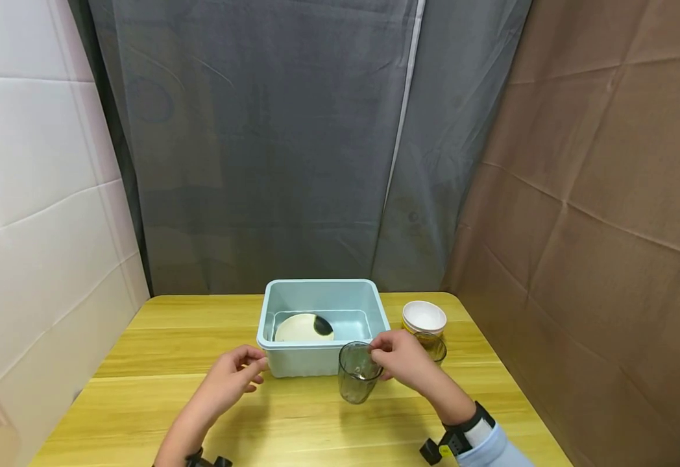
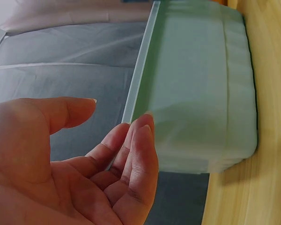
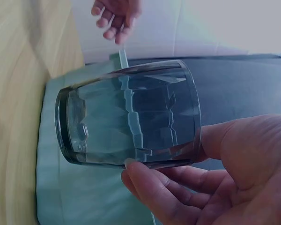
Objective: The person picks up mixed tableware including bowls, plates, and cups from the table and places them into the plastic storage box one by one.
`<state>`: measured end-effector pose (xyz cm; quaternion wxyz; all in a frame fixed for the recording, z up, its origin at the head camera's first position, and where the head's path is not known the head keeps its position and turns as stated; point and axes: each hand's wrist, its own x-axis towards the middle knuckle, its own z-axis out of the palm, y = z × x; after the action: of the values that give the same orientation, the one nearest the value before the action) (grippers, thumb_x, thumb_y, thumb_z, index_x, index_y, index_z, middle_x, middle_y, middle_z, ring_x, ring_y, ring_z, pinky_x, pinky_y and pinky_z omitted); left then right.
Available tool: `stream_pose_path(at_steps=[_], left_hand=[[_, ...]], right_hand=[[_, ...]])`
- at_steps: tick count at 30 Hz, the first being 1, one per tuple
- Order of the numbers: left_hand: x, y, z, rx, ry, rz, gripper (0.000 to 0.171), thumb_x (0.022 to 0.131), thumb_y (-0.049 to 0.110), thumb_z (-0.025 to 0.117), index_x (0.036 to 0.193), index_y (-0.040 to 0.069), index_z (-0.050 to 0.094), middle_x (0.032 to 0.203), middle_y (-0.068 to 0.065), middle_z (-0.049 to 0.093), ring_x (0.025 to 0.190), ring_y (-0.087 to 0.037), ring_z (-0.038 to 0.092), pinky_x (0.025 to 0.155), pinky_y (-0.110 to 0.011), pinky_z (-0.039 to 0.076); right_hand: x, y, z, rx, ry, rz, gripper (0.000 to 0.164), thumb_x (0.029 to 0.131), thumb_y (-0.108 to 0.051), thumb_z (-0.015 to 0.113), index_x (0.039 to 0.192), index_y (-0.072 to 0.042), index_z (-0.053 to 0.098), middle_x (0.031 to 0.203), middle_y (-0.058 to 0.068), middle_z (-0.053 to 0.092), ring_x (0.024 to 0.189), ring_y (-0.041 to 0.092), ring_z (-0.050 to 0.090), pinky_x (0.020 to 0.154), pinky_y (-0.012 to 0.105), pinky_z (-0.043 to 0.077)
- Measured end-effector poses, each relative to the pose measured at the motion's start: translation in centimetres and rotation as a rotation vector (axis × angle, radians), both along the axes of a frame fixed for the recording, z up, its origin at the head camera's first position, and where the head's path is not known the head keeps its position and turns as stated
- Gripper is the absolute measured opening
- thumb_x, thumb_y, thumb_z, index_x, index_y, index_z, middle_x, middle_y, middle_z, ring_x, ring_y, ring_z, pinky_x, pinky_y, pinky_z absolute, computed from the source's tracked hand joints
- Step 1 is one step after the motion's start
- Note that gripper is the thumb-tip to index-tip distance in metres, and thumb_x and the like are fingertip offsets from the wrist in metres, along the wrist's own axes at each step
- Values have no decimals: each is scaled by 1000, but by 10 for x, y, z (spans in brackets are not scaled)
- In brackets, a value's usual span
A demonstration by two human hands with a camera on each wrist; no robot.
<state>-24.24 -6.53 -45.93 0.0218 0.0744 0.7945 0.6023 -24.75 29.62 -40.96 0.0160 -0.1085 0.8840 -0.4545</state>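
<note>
My right hand [image 1: 403, 359] pinches a smoky clear drinking glass [image 1: 357, 383] by its rim side, thumb and fingers along one wall. In the head view the glass hangs upright before the front right of a pale blue plastic basin [image 1: 305, 360]. Inside the basin lies a cream plate [image 1: 296, 328] with a dark patch. My left hand [image 1: 229, 379] is beside the basin's front left corner, fingers loosely bent and holding nothing. From the left wrist view, the fingertips [image 2: 143, 129] overlap the basin's rim, with the thumb held apart.
Right of the basin stands a stack of white bowls [image 1: 424, 316] with some yellow below. A second tinted glass [image 1: 435, 350] is in front of it, partly hidden by my right hand. Grey cloth [image 1: 258, 162] hangs behind the wooden table [image 1: 159, 344].
</note>
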Motion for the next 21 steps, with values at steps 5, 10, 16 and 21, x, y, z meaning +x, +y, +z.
stream_pose_path(at_steps=[5,10,16,21], left_hand=[[2,6,0,1,13,-34,22,110,17,70,121,-2,71,102,-8,72,91,-25,72,76,-41,64],[3,14,3,-5,32,-61,22,109,18,71,119,-2,70,101,-5,71,92,-25,72,74,-38,63],[6,21,6,4,20,-82,23,110,19,70,120,-1,70,103,-6,70,93,-26,73,77,-41,64],[8,28,8,12,25,-85,22,111,22,70,118,1,71,102,-5,71,95,-26,72,79,-44,65]], right_hand=[[0,-15,-2,17,-5,28,16,97,-3,69,109,2,78,95,6,73,84,20,70,63,37,65],[0,-26,-3,20,13,55,14,95,-1,69,105,2,78,89,4,72,77,18,69,61,36,64],[0,-42,-7,27,29,64,15,95,-3,67,105,0,78,87,2,71,74,15,67,62,35,65],[0,-54,-11,24,21,85,15,96,-2,68,107,1,77,88,3,69,74,15,67,65,43,66]])
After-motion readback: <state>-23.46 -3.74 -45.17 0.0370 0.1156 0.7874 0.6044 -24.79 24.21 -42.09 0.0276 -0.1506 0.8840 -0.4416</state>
